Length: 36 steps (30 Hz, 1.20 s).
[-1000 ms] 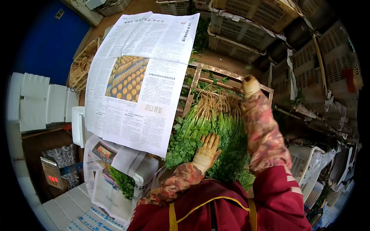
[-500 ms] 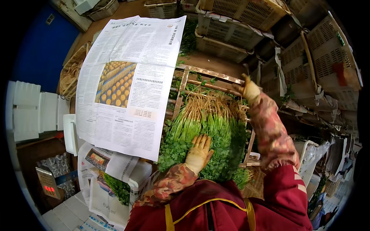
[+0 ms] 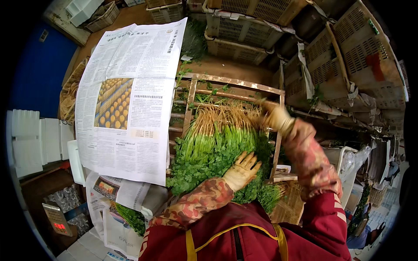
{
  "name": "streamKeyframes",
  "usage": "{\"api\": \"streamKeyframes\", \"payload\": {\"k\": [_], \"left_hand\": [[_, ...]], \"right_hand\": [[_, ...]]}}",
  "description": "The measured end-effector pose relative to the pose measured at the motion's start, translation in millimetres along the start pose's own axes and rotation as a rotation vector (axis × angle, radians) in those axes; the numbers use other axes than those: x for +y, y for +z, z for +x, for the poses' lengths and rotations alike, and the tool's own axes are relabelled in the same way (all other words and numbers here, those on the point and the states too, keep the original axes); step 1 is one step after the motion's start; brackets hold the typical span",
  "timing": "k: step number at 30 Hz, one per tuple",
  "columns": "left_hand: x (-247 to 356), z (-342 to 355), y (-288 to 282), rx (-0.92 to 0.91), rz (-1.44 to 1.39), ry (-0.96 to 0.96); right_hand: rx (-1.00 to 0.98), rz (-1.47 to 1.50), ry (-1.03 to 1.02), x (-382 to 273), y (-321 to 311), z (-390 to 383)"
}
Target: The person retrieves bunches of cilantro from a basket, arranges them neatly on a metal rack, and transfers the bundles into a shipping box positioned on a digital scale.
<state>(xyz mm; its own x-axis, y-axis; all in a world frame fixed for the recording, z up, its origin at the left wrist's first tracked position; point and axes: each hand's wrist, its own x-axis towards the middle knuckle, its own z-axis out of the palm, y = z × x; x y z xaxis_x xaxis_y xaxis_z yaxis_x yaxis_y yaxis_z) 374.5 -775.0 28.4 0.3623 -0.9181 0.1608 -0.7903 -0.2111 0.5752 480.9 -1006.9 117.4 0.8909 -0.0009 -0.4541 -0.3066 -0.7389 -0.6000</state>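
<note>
herbs: we see a big bundle of green leafy herbs (image 3: 217, 152) with pale roots lying on a wooden slatted frame (image 3: 230, 85), roots pointing away from us.
left hand: our gloved left hand (image 3: 241, 170) rests flat and open on the leaves.
right hand: our gloved right hand (image 3: 275, 118) sits at the root end; we cannot tell its grip.
beside: a spread newspaper (image 3: 128, 95) lies to the left of the herbs.
</note>
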Motion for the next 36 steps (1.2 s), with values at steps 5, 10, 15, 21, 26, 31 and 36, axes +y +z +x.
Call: {"api": "streamKeyframes", "payload": {"k": [5,10,15,21,26,31,36], "left_hand": [[5.4,7.5,-3.9,-0.027,0.029,0.028],[3.2,1.6,-4.3,-0.013,0.009,0.025],[4.1,3.0,-2.7,-0.033,0.057,0.000],[6.9,4.5,-2.2,-0.062,0.084,0.035],[1.5,0.1,5.0,-0.067,0.075,-0.033],[4.5,0.7,4.1,-0.055,0.076,0.000],[2.3,-1.1,6.2,0.004,0.052,0.018]], "right_hand": [[0.084,0.225,-0.119,94.8,69.1,21.9],[0.664,-0.023,0.093,115.7,-40.6,15.5],[-0.047,-0.284,-0.076,51.3,36.7,-35.4],[0.529,0.150,0.140,137.6,-18.8,21.9],[-0.035,-0.158,-0.080,0.9,18.2,-31.8],[0.094,-0.137,-0.092,87.4,73.7,48.3],[0.356,-0.438,0.345,116.4,-39.9,36.5]]}}
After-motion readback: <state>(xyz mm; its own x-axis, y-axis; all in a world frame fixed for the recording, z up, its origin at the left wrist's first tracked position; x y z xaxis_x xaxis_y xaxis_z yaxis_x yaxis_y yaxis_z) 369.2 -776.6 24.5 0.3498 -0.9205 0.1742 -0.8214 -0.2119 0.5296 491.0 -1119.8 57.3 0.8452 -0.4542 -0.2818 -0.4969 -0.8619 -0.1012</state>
